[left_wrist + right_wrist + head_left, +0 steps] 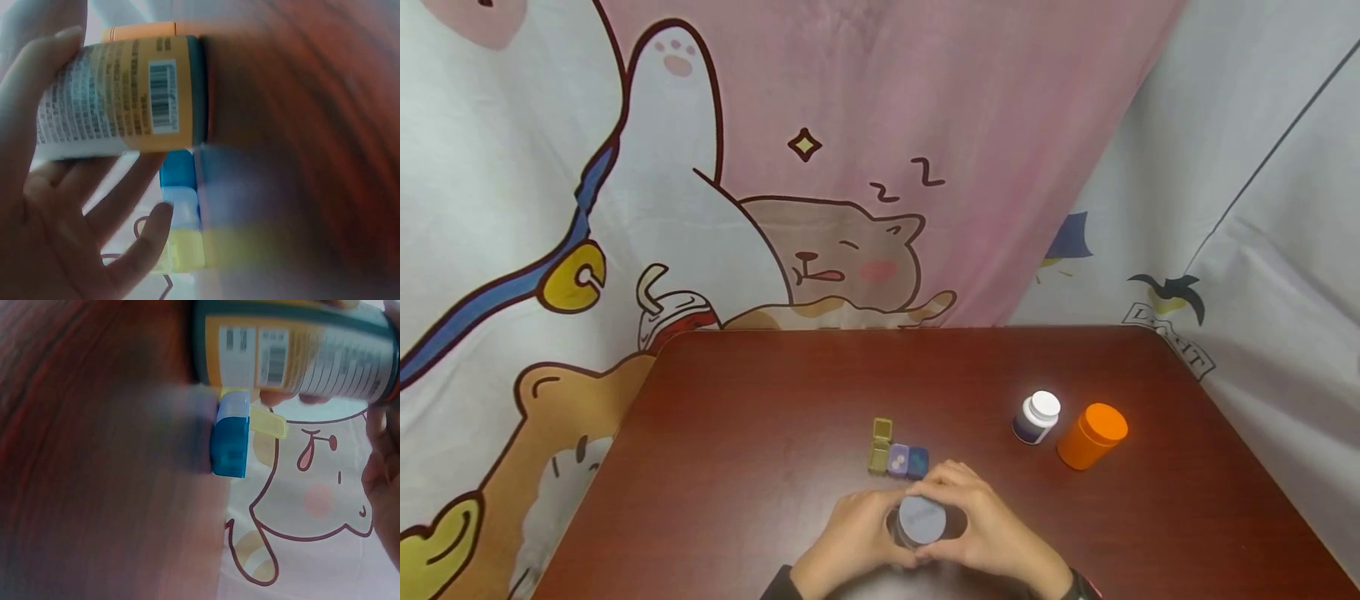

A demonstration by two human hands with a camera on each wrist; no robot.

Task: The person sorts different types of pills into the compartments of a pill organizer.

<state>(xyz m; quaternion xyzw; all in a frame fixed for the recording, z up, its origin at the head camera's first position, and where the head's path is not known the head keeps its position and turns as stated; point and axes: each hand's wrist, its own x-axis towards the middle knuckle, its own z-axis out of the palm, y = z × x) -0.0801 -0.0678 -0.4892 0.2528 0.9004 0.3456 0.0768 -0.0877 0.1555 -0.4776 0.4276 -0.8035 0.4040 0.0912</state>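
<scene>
A dark green pill bottle [125, 94] with a yellow and white barcode label stands on the table at the near edge, its round grey lid [922, 521] facing up. My left hand [859, 527] holds its side with thumb and fingers; in the left wrist view the lower fingers spread away from it. From the other side my right hand [988, 523] curls round the bottle's upper part at the lid. Just beyond the hands lies a small pill organizer [898, 459] with yellow, lilac and blue compartments. Its yellow lid [882, 429] is flipped up, and small white pills show in the lilac one.
A white-capped bottle [1037, 417] with a dark lower part stands on the right of the brown table [737, 400]. Close beside it is an orange bottle [1092, 436]. A curtain [1000, 100] printed with cartoon animals hangs behind the table and along its sides.
</scene>
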